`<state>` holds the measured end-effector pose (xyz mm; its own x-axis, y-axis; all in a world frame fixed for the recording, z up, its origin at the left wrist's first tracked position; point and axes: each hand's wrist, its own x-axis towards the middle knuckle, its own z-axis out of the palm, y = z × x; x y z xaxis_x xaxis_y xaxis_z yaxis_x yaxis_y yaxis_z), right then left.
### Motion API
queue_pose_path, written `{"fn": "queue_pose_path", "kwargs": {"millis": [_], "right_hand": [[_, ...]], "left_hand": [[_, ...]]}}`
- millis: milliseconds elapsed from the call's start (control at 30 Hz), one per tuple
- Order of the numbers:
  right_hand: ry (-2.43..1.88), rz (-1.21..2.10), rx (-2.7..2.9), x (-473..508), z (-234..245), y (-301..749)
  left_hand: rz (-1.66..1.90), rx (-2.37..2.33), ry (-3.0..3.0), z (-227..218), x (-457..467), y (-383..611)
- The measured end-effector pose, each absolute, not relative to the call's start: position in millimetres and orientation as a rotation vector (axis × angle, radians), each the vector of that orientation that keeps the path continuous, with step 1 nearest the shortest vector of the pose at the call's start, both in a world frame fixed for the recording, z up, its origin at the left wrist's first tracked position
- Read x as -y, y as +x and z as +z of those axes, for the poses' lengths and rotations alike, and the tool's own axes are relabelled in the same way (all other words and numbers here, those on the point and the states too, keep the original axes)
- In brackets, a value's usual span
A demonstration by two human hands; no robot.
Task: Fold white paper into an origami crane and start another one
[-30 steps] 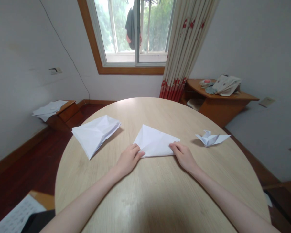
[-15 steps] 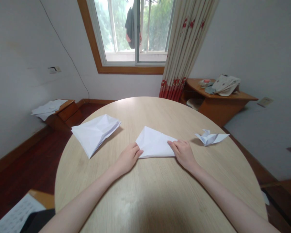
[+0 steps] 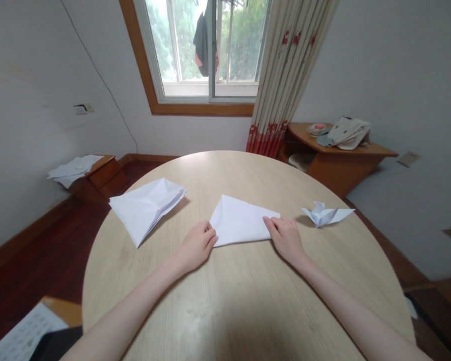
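A folded sheet of white paper [image 3: 242, 220] lies near the middle of the round table, its straight folded edge toward me and a peak pointing away. My left hand [image 3: 199, 243] is closed on its left corner, the fingers curled and partly hidden. At the right end, my right hand [image 3: 286, 236] pinches the paper with the thumb on top. To the left rests a stack of creased white paper sheets [image 3: 148, 203]. A small folded paper crane [image 3: 323, 215] sits beyond my right hand, apart from it.
The round wooden table [image 3: 225, 296] has its curved edge on both sides. Behind it are a window [image 3: 210, 50] and a patterned curtain [image 3: 285, 75]. A corner desk [image 3: 323, 160] holds a cloth bag [image 3: 349, 133]. Papers [image 3: 75, 168] lie on a low cabinet [image 3: 105, 178] at left.
My right hand has slid slightly to the right along the paper, and more of its right end shows. The left thumb has drawn back a little at the left corner.
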<state>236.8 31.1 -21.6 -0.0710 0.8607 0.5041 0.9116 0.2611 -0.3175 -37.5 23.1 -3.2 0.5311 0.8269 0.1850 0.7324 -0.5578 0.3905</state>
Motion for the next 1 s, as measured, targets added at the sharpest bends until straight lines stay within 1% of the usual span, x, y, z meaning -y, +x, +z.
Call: {"fn": "queue_pose_path", "kwargs": {"millis": [100,233,367,467,633,733,1000], "right_hand": [[-1.562,-0.223,1.821,-27.6,-18.4,234.0],[-1.317,-0.586,1.710,-11.2,-8.6,220.0],[-1.093,-0.694,1.959,9.3,-3.7,199.2],[-1.037,-0.758,2.208,17.3,-4.9,187.3],[-1.072,-0.963,2.340,19.3,-4.8,181.3],[-1.081,-0.958,2.410,18.9,-3.6,182.0],[-1.042,-0.717,2.518,15.1,-3.0,188.8]], "left_hand": [[0.383,-1.379,2.606,-1.8,-14.9,-29.6],[0.243,-1.405,2.737,-2.3,-2.3,-16.6],[0.194,-1.407,2.808,-2.3,5.7,-9.5],[0.192,-1.427,2.814,-1.2,10.3,-7.1],[0.210,-1.404,2.798,-0.9,19.0,-2.8],[0.217,-1.287,2.821,-1.6,22.2,-0.9],[0.209,-1.037,2.782,0.9,10.5,-12.5]]}}
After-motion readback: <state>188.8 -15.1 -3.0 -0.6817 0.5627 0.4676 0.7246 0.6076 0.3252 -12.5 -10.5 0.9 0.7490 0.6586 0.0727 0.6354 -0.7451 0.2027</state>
